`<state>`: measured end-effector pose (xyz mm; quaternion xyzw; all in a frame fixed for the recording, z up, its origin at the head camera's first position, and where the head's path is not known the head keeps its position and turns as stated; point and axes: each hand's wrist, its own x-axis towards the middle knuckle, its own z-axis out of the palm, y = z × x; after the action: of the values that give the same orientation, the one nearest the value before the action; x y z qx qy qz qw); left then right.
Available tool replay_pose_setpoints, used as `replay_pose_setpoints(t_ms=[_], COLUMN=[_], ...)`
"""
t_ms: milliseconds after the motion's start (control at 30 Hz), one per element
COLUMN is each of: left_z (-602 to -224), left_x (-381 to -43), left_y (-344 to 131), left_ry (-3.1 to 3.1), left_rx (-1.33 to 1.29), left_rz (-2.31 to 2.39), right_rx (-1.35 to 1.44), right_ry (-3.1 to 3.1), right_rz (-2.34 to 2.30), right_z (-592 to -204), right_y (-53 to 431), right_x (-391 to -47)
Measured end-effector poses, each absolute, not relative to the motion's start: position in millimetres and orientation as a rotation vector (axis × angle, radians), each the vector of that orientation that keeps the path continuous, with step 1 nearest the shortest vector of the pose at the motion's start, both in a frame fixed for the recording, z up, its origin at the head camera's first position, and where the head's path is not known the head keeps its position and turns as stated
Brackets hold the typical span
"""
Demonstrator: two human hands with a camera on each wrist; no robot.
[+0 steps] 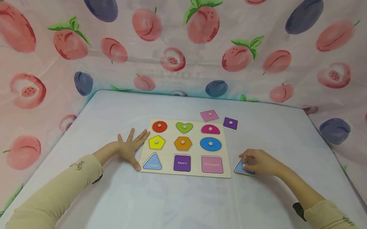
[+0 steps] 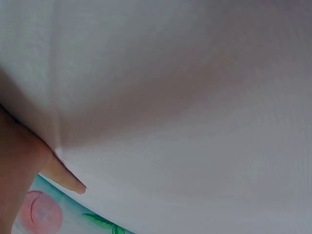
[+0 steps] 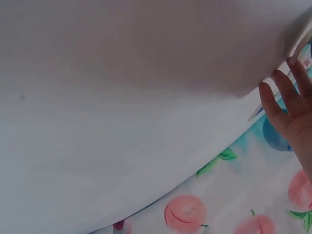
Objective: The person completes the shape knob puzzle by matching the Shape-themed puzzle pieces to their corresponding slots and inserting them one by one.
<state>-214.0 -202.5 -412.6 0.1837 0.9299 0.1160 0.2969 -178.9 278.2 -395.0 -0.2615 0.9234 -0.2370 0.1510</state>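
A wooden shape puzzle board (image 1: 195, 165) lies flat on the table. My left hand (image 1: 128, 149) is spread at its left edge, the thumb near the lower left corner and fingertips at the upper left side. To the right of the board, my right hand (image 1: 255, 162) pinches a blue triangle puzzle piece (image 1: 240, 168) from above, thumb and fingers partly covering it. The triangle recess (image 1: 152, 162), square recess (image 1: 182, 160) and rectangle recess (image 1: 212, 168) show printed words. In the right wrist view, my fingers (image 3: 275, 109) stand beside a thin piece edge.
Knobbed pieces, including a red circle (image 1: 159, 127), a green heart (image 1: 184, 128) and a blue oval (image 1: 211, 144), sit in the board's upper rows. Behind the board lie a pink rectangle piece (image 1: 206, 116) and a purple square piece (image 1: 230, 126). Fruit-patterned cloth (image 1: 181, 28) hangs around the white table (image 1: 166, 203).
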Motion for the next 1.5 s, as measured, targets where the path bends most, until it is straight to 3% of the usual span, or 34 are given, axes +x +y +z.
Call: replay_pose_setpoints(t_ms=[500,1500], left_z=[-415,-413], left_x=[-213,-216], left_y=[-201,-208], left_ry=[2.482,2.469], left_rx=[0.477,0.492], left_rz=[0.291,0.293], right_rx=[-0.757,-0.967], right_ry=[2.691,2.623], right_rz=[-0.758,-0.663], right_z=[-403,-375], right_y=[254,141], right_x=[-185,-201])
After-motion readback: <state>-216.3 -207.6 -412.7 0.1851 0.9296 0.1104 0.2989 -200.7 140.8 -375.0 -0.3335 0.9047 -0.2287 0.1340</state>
